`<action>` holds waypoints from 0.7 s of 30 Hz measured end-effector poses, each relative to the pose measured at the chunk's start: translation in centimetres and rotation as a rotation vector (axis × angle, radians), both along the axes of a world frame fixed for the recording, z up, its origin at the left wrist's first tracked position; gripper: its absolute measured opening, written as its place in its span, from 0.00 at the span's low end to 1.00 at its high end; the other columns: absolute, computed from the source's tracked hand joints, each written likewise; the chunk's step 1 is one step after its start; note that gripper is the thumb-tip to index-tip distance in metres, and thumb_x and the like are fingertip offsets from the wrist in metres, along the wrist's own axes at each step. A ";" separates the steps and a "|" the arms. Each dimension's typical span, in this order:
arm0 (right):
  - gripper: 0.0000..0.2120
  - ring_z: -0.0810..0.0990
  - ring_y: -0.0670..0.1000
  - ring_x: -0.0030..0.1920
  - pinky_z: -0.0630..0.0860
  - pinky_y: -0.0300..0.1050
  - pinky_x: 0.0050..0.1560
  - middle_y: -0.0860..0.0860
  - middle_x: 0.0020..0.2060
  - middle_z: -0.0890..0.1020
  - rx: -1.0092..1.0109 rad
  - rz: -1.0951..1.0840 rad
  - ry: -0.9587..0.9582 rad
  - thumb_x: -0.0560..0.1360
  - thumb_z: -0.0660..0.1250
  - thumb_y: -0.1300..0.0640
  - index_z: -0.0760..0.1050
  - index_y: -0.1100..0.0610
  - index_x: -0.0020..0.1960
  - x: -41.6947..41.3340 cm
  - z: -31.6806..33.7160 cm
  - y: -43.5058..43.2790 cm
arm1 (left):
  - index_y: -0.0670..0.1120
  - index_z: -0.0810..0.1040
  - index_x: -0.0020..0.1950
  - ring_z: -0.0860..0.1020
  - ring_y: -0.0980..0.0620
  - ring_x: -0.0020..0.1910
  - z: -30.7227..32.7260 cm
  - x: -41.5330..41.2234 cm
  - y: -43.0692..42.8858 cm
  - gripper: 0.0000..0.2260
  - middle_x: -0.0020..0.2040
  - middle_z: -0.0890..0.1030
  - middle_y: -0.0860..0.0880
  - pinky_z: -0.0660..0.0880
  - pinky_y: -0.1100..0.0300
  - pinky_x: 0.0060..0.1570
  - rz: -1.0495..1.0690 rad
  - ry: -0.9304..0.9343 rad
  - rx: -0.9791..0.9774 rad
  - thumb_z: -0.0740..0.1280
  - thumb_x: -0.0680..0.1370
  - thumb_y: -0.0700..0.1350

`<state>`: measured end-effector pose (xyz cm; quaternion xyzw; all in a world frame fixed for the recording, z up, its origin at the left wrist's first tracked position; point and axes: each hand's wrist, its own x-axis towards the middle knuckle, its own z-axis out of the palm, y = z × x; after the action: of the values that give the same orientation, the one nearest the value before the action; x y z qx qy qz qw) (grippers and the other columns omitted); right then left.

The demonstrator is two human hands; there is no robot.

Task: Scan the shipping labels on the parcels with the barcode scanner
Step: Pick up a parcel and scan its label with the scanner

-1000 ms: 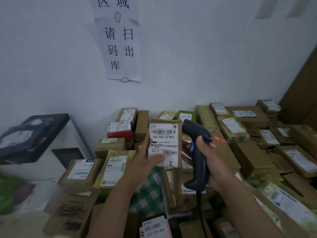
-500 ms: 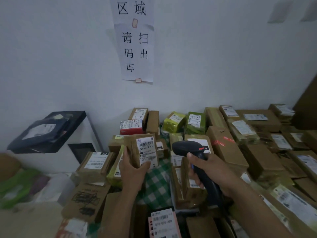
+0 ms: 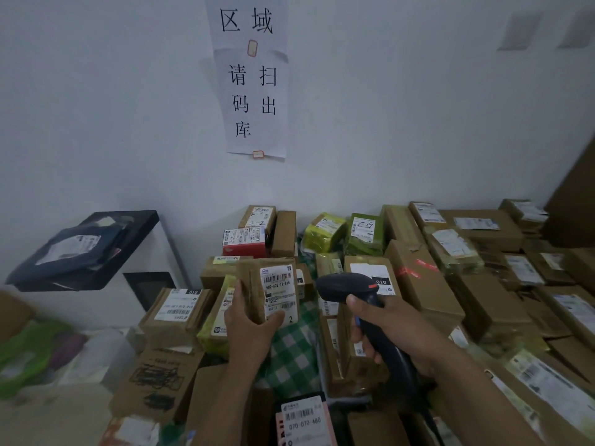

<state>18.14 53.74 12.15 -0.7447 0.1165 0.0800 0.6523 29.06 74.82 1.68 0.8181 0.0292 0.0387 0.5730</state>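
Note:
My left hand [image 3: 249, 323] grips a small brown cardboard parcel [image 3: 257, 284] upright over the pile, thumb on the lower edge of its white shipping label [image 3: 278, 291], which faces me. My right hand [image 3: 383, 329] grips the handle of a black barcode scanner [image 3: 346, 286]. The scanner's head sits just right of the held parcel and points left toward it. No red beam shows on the label.
Many brown and green parcels [image 3: 428, 284] with labels crowd the surface against the white wall. A green checked cloth [image 3: 293, 349] shows between them. A black-topped white unit [image 3: 96, 246] stands at left. A pink-edged labelled parcel [image 3: 302, 420] lies nearest me.
My left hand has lowered the parcel from scanner height toward the pile, leftward. My right hand has dropped the scanner and tilted its head down. The camera has swung left.

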 end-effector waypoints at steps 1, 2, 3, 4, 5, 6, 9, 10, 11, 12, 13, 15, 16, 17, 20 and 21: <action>0.29 0.79 0.52 0.29 0.76 0.42 0.29 0.57 0.35 0.84 0.008 0.000 0.002 0.62 0.70 0.34 0.78 0.61 0.43 0.0 0.0 0.0 | 0.57 0.52 0.80 0.63 0.46 0.75 0.0 0.0 0.0 0.47 0.76 0.63 0.47 0.67 0.37 0.70 -0.002 0.002 0.000 0.78 0.70 0.46; 0.29 0.79 0.51 0.29 0.76 0.42 0.29 0.56 0.35 0.83 0.015 -0.001 0.005 0.62 0.70 0.34 0.78 0.61 0.43 0.0 0.0 0.0 | 0.57 0.52 0.80 0.63 0.46 0.74 -0.1 0.1 0.0 0.47 0.75 0.63 0.47 0.67 0.37 0.69 -0.004 0.003 -0.001 0.78 0.70 0.46; 0.29 0.79 0.51 0.29 0.75 0.42 0.29 0.56 0.35 0.83 0.022 -0.004 0.007 0.63 0.70 0.35 0.78 0.61 0.43 0.0 0.0 0.0 | 0.56 0.52 0.80 0.64 0.46 0.74 -0.2 0.2 0.0 0.47 0.75 0.64 0.47 0.67 0.37 0.69 -0.009 0.006 -0.006 0.78 0.70 0.46; 0.29 0.79 0.52 0.29 0.75 0.42 0.29 0.56 0.35 0.83 0.027 -0.008 0.006 0.63 0.70 0.35 0.78 0.62 0.44 0.0 0.0 0.0 | 0.56 0.53 0.80 0.64 0.45 0.74 -0.4 0.4 0.1 0.47 0.75 0.65 0.47 0.68 0.37 0.69 -0.017 0.015 -0.014 0.78 0.70 0.46; 0.28 0.79 0.52 0.29 0.76 0.42 0.29 0.56 0.35 0.83 0.030 -0.015 0.001 0.64 0.70 0.35 0.78 0.62 0.44 0.1 -0.1 0.0 | 0.55 0.53 0.80 0.66 0.45 0.74 -0.7 0.5 0.2 0.46 0.75 0.66 0.47 0.68 0.37 0.69 -0.028 0.032 -0.023 0.78 0.70 0.46; 0.28 0.79 0.52 0.29 0.76 0.42 0.29 0.56 0.35 0.83 0.034 -0.029 -0.007 0.64 0.70 0.36 0.78 0.62 0.45 0.2 -0.1 -0.1 | 0.55 0.54 0.80 0.67 0.45 0.73 -1.0 0.7 0.2 0.45 0.74 0.67 0.47 0.69 0.38 0.68 -0.042 0.059 -0.035 0.78 0.70 0.46; 0.26 0.79 0.52 0.28 0.77 0.42 0.29 0.56 0.35 0.83 0.069 -0.129 -0.049 0.65 0.71 0.38 0.78 0.62 0.44 0.8 -0.4 -0.6 | 0.58 0.61 0.75 0.78 0.55 0.58 -1.8 0.9 -0.2 0.37 0.61 0.78 0.55 0.78 0.53 0.55 -0.107 0.186 -0.084 0.77 0.72 0.47; 0.25 0.79 0.52 0.28 0.77 0.42 0.29 0.57 0.35 0.83 0.079 -0.174 -0.054 0.64 0.71 0.38 0.78 0.62 0.42 1.1 -0.5 -0.9 | 0.61 0.64 0.71 0.79 0.61 0.49 -2.1 0.9 -0.6 0.33 0.54 0.77 0.61 0.78 0.63 0.46 -0.145 0.227 -0.075 0.76 0.72 0.47; 0.25 0.79 0.52 0.27 0.78 0.43 0.29 0.58 0.35 0.83 0.086 -0.219 -0.051 0.64 0.71 0.38 0.79 0.62 0.41 1.4 -0.6 -1.2 | 0.63 0.65 0.65 0.79 0.66 0.42 -2.6 0.9 -1.1 0.28 0.48 0.74 0.64 0.76 0.69 0.36 -0.178 0.261 -0.051 0.76 0.73 0.47; 0.25 0.79 0.52 0.27 0.78 0.43 0.28 0.60 0.35 0.83 0.089 -0.260 -0.043 0.64 0.71 0.38 0.79 0.61 0.40 1.7 -0.6 -1.5 | 0.64 0.66 0.60 0.79 0.70 0.37 -3.1 1.0 -1.7 0.25 0.45 0.73 0.65 0.74 0.72 0.28 -0.197 0.287 -0.035 0.76 0.73 0.46; 0.25 0.79 0.52 0.27 0.78 0.43 0.28 0.62 0.36 0.83 0.091 -0.297 -0.036 0.64 0.71 0.39 0.79 0.62 0.40 2.1 -0.7 -1.8 | 0.63 0.67 0.59 0.77 0.74 0.34 -3.6 1.2 -2.3 0.23 0.45 0.74 0.64 0.72 0.74 0.26 -0.205 0.299 -0.021 0.75 0.73 0.45; 0.21 0.79 0.51 0.25 0.78 0.42 0.26 0.57 0.34 0.84 0.109 -0.345 -0.039 0.69 0.71 0.42 0.79 0.62 0.43 2.7 -1.1 -2.4 | 0.55 0.69 0.67 0.80 0.69 0.38 -4.3 1.9 -3.4 0.24 0.50 0.80 0.57 0.74 0.73 0.30 -0.190 0.300 0.008 0.74 0.75 0.45; 0.20 0.78 0.50 0.25 0.77 0.42 0.25 0.54 0.33 0.84 0.116 -0.357 -0.044 0.71 0.71 0.43 0.78 0.61 0.45 3.0 -1.3 -2.6 | 0.51 0.68 0.72 0.81 0.63 0.45 -4.5 2.4 -3.9 0.27 0.57 0.81 0.53 0.77 0.69 0.38 -0.174 0.304 0.021 0.73 0.75 0.46; 0.19 0.78 0.50 0.26 0.77 0.41 0.25 0.53 0.33 0.84 0.119 -0.363 -0.050 0.71 0.71 0.43 0.78 0.61 0.46 3.3 -1.5 -2.7 | 0.48 0.65 0.75 0.81 0.56 0.53 -4.8 2.9 -4.4 0.30 0.63 0.80 0.48 0.78 0.63 0.46 -0.156 0.315 0.035 0.73 0.76 0.47; 0.18 0.78 0.50 0.26 0.77 0.41 0.26 0.52 0.33 0.84 0.124 -0.360 -0.033 0.71 0.71 0.43 0.79 0.60 0.46 4.3 -2.3 -3.3 | 0.45 0.62 0.77 0.80 0.48 0.60 -6.1 4.7 -5.7 0.32 0.67 0.76 0.44 0.78 0.60 0.48 -0.129 0.338 0.056 0.72 0.77 0.47; 0.18 0.78 0.50 0.26 0.77 0.41 0.26 0.52 0.33 0.84 0.125 -0.356 -0.016 0.72 0.71 0.44 0.79 0.60 0.45 4.5 -2.6 -3.5 | 0.45 0.63 0.76 0.80 0.49 0.57 -6.6 5.4 -6.1 0.30 0.65 0.77 0.44 0.78 0.64 0.42 -0.129 0.347 0.051 0.71 0.77 0.47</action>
<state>22.64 50.26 9.58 -0.6711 0.2361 -0.0358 0.7019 34.43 68.76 -4.96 0.8270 0.0741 -0.1390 0.5397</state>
